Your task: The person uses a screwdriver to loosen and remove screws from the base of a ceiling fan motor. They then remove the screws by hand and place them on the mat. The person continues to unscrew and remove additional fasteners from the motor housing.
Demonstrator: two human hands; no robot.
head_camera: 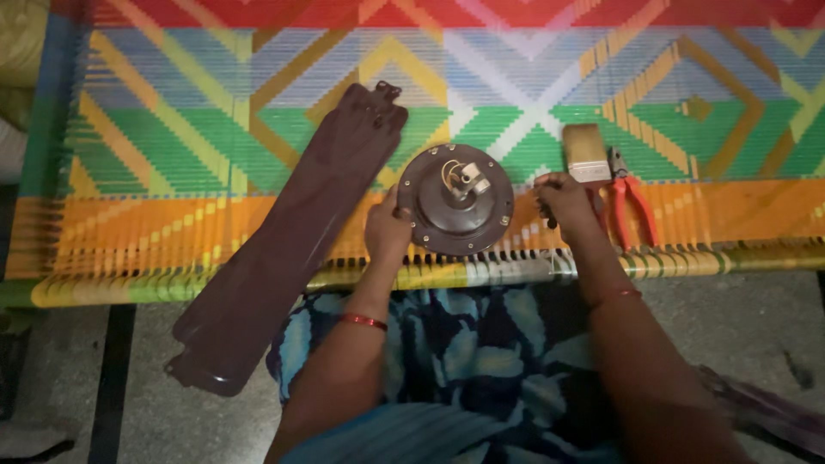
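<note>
Round dark-brown metal ceiling-fan motor housing (pixel 455 199) sits near front edge of colourful woven cot (pixel 215 129), between our hands. Risk, as we judge: housing could slide off edge; long brown fan blade (pixel 284 249) overhangs, could tip. Our left hand (pixel 387 230) grips housing rim, forearm raised. Our right hand (pixel 563 202) clenched on small dark part, beside red-handled pliers (pixel 632 202) and tan-bristled paintbrush (pixel 586 155).

Dim foreground, brighter toward the top, soft focus, mild blur
</note>
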